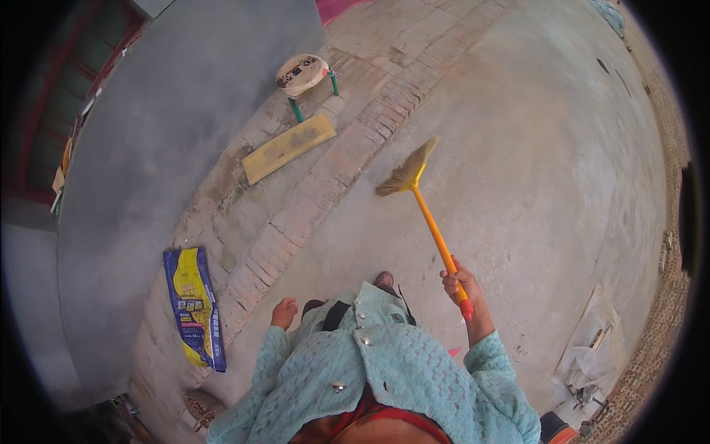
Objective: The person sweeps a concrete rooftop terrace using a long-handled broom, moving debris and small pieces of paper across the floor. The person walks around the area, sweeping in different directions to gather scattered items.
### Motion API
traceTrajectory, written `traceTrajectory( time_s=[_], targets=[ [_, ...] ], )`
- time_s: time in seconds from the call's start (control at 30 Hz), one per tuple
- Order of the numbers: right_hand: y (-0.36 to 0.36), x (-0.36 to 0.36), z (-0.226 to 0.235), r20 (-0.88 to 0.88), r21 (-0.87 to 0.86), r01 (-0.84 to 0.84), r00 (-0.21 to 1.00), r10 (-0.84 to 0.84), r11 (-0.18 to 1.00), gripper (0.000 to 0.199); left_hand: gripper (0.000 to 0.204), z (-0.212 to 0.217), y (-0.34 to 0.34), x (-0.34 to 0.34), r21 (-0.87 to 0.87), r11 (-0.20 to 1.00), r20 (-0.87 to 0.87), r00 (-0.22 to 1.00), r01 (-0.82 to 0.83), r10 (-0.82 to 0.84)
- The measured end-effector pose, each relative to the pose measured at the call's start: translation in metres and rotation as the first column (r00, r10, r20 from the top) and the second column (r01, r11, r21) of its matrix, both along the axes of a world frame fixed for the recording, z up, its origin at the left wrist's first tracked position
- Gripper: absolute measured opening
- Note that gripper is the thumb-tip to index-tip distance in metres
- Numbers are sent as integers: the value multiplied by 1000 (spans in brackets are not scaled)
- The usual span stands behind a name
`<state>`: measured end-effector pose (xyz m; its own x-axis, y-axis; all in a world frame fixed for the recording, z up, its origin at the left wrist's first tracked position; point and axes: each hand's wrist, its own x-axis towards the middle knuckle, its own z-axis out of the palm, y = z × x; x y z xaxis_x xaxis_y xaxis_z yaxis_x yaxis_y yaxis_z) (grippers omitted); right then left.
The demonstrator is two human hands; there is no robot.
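Note:
My right hand [461, 284] is wrapped round the lower part of an orange broom handle [435, 229], just above its red end. The broom slants away from me, up and to the left. Its brown bristles [407, 172], fanned out from a yellow collar, are over the grey concrete. My left hand [284, 314] hangs beside my body with its fingers curled together, and nothing shows in it. It touches nothing that I can see.
A raised brick edging [318, 194] runs diagonally on my left. Beyond it are a round-topped stool [302, 73] with green legs, a yellowish board [289, 148] and a blue-and-yellow printed bag [194, 307]. Pale plastic sheeting [594, 342] lies at the right.

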<state>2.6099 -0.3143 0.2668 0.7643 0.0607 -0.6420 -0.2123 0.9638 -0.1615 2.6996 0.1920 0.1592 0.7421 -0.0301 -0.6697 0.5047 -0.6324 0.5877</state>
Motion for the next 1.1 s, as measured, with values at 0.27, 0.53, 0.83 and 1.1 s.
traceTrajectory(
  time_s=[0.27,0.53,0.83,1.1],
  targets=[
    [21,54,-83,-101,90,-197,973,206,976,40,29,-3,-32,46,-44,981,96,979,187,-182],
    [-22,84,-57,-129,0,3,992,-3,1000,44,31,-58,-23,100,-2,973,-2,973,230,-230],
    [8,194,57,-162,-432,142,959,-232,891,65,29,-95,-69,221,-254,964,-166,985,-84,42],
    [6,289,47,161,-78,337,933,-322,938,65,28,-98,-79,252,-112,994,-162,986,15,-34]
  ],
)
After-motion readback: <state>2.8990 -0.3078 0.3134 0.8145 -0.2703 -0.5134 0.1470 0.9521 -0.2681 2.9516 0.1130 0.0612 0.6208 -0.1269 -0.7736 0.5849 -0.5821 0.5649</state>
